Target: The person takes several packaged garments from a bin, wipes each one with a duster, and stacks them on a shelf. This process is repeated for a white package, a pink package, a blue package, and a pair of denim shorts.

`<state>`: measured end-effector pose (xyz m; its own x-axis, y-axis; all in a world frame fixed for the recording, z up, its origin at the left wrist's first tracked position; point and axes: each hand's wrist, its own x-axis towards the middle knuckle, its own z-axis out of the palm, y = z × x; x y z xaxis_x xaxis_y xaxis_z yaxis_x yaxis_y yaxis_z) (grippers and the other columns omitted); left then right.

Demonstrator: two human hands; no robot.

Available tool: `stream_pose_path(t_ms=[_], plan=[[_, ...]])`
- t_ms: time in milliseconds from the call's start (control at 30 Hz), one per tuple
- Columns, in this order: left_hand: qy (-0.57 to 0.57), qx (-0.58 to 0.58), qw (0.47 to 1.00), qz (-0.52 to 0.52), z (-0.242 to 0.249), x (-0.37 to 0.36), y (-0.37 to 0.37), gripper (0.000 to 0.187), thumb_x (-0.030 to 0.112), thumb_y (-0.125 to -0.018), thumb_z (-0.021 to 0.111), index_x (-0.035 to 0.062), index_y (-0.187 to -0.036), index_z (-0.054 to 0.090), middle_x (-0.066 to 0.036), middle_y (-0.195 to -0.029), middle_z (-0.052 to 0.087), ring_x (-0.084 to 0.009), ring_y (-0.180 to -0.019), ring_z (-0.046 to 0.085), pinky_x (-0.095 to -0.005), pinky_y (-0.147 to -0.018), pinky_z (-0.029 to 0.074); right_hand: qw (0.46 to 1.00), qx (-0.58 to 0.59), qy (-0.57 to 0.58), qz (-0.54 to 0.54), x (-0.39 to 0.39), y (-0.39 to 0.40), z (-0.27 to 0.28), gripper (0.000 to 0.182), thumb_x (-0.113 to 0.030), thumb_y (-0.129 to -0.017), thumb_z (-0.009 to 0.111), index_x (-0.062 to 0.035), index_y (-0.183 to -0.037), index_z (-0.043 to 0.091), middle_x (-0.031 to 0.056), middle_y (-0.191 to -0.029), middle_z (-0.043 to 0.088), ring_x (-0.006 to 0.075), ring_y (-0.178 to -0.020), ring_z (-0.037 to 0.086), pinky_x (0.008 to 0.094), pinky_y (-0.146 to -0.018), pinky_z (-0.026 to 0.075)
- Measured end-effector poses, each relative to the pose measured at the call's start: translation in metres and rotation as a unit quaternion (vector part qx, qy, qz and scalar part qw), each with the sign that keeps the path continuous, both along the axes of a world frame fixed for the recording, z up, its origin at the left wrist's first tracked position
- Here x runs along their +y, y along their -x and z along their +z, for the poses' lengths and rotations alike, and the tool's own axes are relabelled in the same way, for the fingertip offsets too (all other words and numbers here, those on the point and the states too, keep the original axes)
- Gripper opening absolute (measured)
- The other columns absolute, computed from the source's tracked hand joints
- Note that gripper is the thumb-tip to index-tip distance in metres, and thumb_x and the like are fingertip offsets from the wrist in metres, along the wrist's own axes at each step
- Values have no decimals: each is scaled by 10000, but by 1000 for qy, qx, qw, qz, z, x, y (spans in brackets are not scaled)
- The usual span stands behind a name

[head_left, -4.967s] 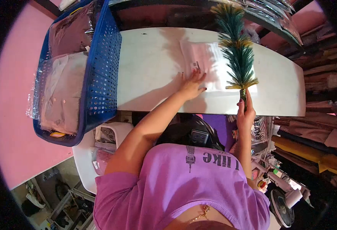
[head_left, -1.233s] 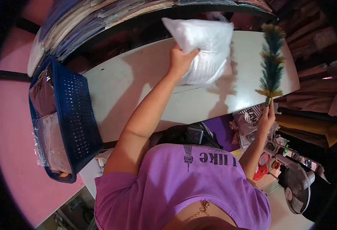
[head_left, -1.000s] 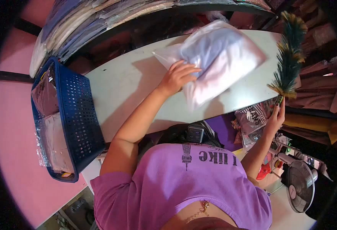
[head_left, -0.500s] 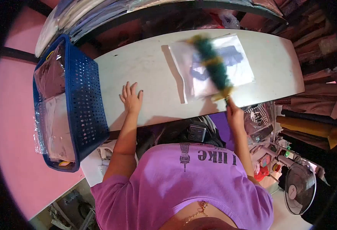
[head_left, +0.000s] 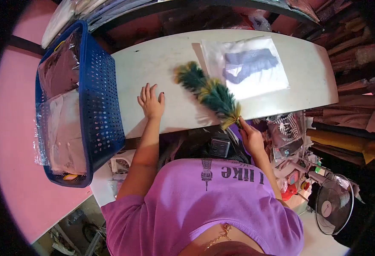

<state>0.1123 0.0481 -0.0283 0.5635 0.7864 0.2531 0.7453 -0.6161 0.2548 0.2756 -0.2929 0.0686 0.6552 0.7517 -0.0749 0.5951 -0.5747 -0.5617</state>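
Observation:
My right hand (head_left: 251,135) is closed round the handle of a green and yellow feather duster (head_left: 208,94), which slants up and left over the white table (head_left: 153,59). To the upper right of the duster lies a clear plastic bag (head_left: 260,83) with a folded blue-grey garment (head_left: 251,64) in it. My left hand (head_left: 151,102) rests on the table with its fingers spread, between the duster and a blue basket.
The blue basket (head_left: 98,98) at the left holds bagged clothes (head_left: 63,132). Stacked fabrics (head_left: 345,115) fill shelves at the right. A fan (head_left: 333,205) stands at the lower right. More folded clothes line a shelf beyond the table.
The duster has swung left off the plastic bag, and my right hand has moved slightly left and down. My left hand has shifted a little to the right. The bag appears slightly further right.

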Motion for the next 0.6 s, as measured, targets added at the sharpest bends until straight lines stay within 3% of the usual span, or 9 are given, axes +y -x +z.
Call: stream_pose_path(t_ms=[67, 233, 300, 367, 433, 500, 567, 600], plan=[[-2, 1, 1000, 1, -2, 2, 1, 430, 290, -818, 558, 162, -1216, 459, -80, -1360, 352, -269, -1285, 260, -521, -1020, 155, 993, 7, -109, -33, 11, 6, 6, 479, -53, -811, 523, -158, -1273, 453, 221, -760, 578, 388, -692, 572, 442, -616, 453], [-8, 10, 1000, 8, -7, 4, 2, 444, 333, -802, 557, 178, -1208, 467, -51, -1358, 352, -243, -1284, 254, -501, -1031, 142, 988, -46, -102, -110, 33, 5, -9, 480, -53, -826, 505, -164, -1287, 432, 220, -737, 572, 389, -678, 578, 453, -605, 456], [-10, 4, 1000, 7, -7, 3, 2, 443, 332, -800, 559, 178, -1205, 470, -49, -1357, 352, -243, -1284, 253, -502, -1031, 141, 996, -60, 31, -58, 39, 8, -25, 470, -80, -833, 500, -168, -1288, 429, 214, -714, 570, 401, -653, 570, 462, -599, 447], [-12, 0, 1000, 12, -6, 3, 3, 441, 332, -797, 560, 179, -1202, 472, -47, -1357, 353, -243, -1285, 252, -502, -1031, 141, 999, -14, 25, -27, 41, 12, -23, 442, -101, -836, 498, -175, -1269, 453, 227, -741, 581, 406, -672, 575, 462, -613, 450], [-4, -6, 1000, -2, -3, 3, 2, 426, 308, -813, 556, 171, -1207, 471, -64, -1360, 354, -256, -1278, 267, -497, -1030, 139, 996, 71, -46, 33, 44, 13, -11, 461, -38, -815, 505, -134, -1263, 467, 220, -720, 581, 347, -651, 591, 381, -633, 467], [5, -2, 1000, 2, -3, 4, 2, 421, 311, -816, 550, 177, -1207, 472, -60, -1361, 353, -256, -1282, 260, -498, -1031, 138, 995, 51, -85, 19, 49, 13, -6, 457, -20, -807, 510, -113, -1254, 476, 216, -710, 579, 321, -644, 601, 371, -622, 467], [-5, -8, 1000, 4, -4, 3, 2, 419, 316, -816, 548, 177, -1205, 475, -57, -1364, 350, -256, -1284, 256, -501, -1032, 136, 986, 54, -125, -100, 54, 5, -6, 435, -82, -823, 506, -142, -1252, 471, 255, -797, 584, 405, -724, 577, 448, -634, 458], [-4, -8, 1000, 4, -4, 2, 2, 419, 316, -816, 548, 177, -1205, 475, -57, -1364, 350, -256, -1284, 256, -501, -1032, 136, 988, 12, -100, -119, 55, 0, -10, 441, -90, -832, 492, -160, -1266, 455, 254, -765, 575, 404, -677, 573, 465, -607, 449]])
